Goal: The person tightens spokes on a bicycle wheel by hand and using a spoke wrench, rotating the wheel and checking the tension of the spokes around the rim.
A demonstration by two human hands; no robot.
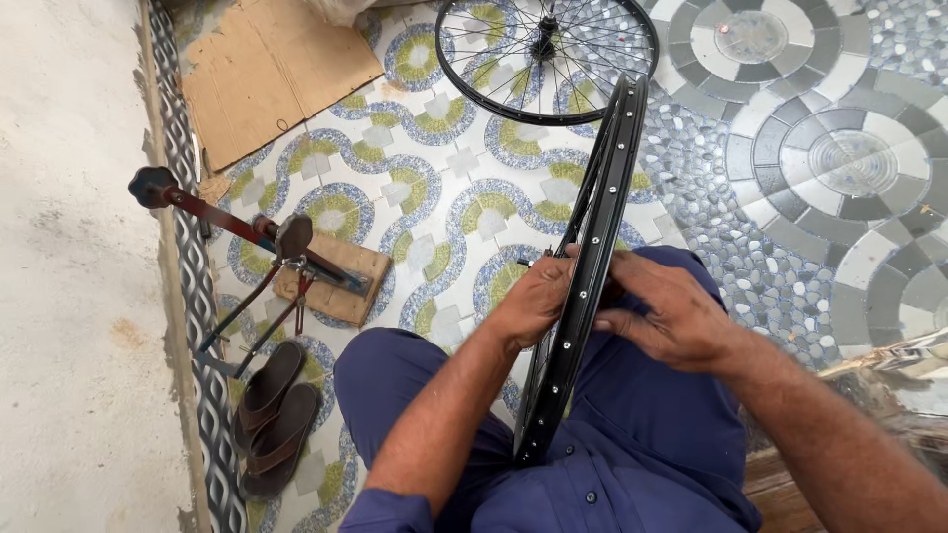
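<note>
A black bicycle rim stands on edge between my knees, seen almost edge-on, with thin spokes running to its left side. My left hand grips the rim from the left, near a spoke end. My right hand is closed against the rim's right side at the same height; what its fingers pinch is hidden. I sit in blue trousers and a blue shirt.
A second spoked wheel lies flat on the patterned tile floor ahead. A red metal stand on a wooden block is at the left, brown sandals below it, cardboard at the top left, a concrete strip along the left edge.
</note>
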